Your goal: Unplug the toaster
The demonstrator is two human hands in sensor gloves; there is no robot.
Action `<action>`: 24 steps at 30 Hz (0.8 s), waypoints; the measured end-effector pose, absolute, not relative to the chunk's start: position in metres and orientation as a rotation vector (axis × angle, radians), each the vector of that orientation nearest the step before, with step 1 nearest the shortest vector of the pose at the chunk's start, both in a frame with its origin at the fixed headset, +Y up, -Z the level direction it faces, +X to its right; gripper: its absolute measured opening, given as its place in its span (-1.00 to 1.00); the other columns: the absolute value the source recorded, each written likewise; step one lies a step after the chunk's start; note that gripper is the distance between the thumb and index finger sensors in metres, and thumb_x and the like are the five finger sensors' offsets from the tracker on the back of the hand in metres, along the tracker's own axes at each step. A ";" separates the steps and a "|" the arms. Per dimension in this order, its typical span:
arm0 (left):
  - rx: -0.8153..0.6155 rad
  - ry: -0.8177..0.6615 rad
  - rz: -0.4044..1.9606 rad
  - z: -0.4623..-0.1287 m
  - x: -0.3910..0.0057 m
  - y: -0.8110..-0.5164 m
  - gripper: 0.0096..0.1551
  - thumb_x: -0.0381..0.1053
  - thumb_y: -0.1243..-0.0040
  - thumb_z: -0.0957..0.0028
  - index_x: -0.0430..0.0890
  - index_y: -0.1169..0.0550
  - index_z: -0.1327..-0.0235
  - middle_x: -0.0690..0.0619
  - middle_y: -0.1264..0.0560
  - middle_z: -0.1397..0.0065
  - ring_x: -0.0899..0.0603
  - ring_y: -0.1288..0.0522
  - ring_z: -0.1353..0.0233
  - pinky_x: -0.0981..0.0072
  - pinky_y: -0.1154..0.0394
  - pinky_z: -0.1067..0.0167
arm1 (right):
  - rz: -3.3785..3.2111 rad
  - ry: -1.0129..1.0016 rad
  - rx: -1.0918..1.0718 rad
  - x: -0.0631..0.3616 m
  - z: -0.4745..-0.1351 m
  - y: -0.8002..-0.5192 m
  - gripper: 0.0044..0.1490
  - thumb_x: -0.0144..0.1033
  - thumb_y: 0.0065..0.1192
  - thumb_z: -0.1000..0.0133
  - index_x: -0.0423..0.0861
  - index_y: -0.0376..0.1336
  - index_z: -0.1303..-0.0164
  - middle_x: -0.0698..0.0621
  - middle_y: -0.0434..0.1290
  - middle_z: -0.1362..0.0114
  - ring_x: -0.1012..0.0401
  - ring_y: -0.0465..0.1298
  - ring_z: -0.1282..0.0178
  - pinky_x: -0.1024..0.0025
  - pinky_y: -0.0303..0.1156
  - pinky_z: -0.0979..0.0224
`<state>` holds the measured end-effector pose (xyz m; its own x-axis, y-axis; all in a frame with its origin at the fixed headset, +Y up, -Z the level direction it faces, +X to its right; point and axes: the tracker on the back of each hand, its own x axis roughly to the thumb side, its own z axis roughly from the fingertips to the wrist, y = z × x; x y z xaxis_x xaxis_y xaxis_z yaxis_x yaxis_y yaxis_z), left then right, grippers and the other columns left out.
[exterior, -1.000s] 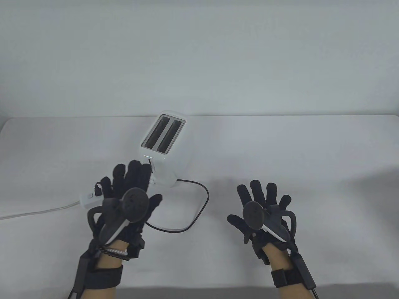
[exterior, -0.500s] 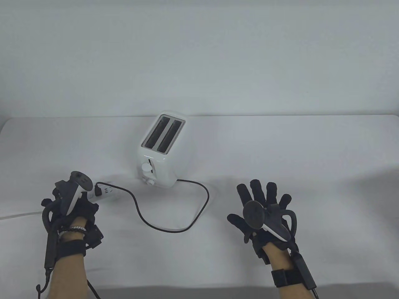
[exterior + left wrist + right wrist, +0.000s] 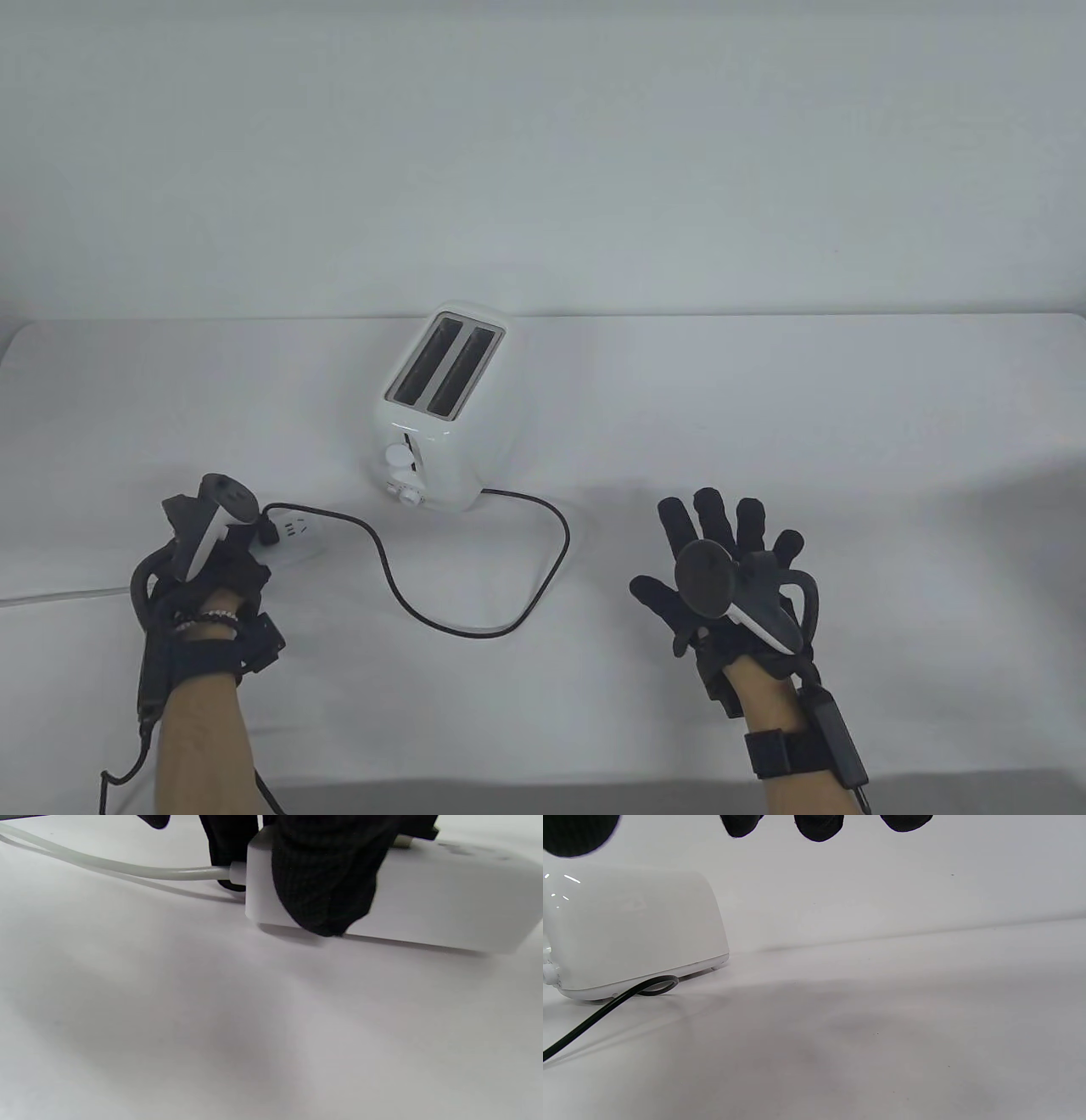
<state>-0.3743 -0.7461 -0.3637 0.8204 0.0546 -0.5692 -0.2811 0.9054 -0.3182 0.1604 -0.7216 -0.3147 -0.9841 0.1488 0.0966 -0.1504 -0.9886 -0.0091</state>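
Observation:
The white two-slot toaster [image 3: 441, 407] stands mid-table; it also shows in the right wrist view [image 3: 628, 929]. Its black cord [image 3: 475, 624] loops across the table to a black plug [image 3: 270, 529] seated in a white power strip [image 3: 297, 536]. My left hand [image 3: 216, 564] grips the strip's left end. In the left wrist view a finger [image 3: 326, 887] wraps over the strip [image 3: 445, 899]. My right hand [image 3: 730, 564] hovers open and empty with fingers spread, right of the cord loop. The black cord [image 3: 602, 1007] runs under the toaster.
The strip's white supply cable [image 3: 59, 594] runs off the table's left edge and also shows in the left wrist view [image 3: 106, 866]. The white table [image 3: 806, 407] meets a plain white wall behind the toaster.
My left hand moved from in front of the toaster down to the left and took hold of the power strip, which shifted slightly right. My right hand drifted a little right.

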 end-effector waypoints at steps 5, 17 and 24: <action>-0.293 0.405 0.188 -0.342 -0.365 -0.721 0.03 0.07 -0.48 0.11 0.47 -0.20 -0.61 0.27 -0.20 -0.79 -0.12 -0.38 -0.71 -0.25 -0.06 -0.80 | 2.968 -0.055 0.144 0.162 -0.311 -0.717 0.24 0.49 0.06 0.20 0.14 -0.20 -0.62 -0.16 -0.20 -0.74 -0.42 -0.13 -0.61 -0.68 -0.22 -0.30; -0.108 -0.016 0.257 -0.320 -0.275 -0.675 0.02 0.18 -0.44 0.13 0.27 -0.25 -0.67 0.06 -0.32 -0.72 -0.22 -0.55 -0.49 -0.23 -0.29 -0.66 | 2.904 -0.092 0.102 0.171 -0.297 -0.710 0.24 0.49 0.07 0.20 0.14 -0.18 -0.62 -0.16 -0.16 -0.74 -0.42 -0.10 -0.61 -0.67 -0.20 -0.30; -0.079 -0.132 0.291 -0.326 -0.215 -0.672 0.02 0.18 -0.42 0.11 0.23 -0.23 -0.68 0.02 -0.31 -0.72 -0.24 -0.56 -0.47 -0.20 -0.33 -0.65 | 2.870 -0.103 0.082 0.178 -0.295 -0.707 0.23 0.48 0.06 0.20 0.13 -0.17 -0.62 -0.16 -0.14 -0.74 -0.42 -0.09 -0.61 -0.67 -0.19 -0.30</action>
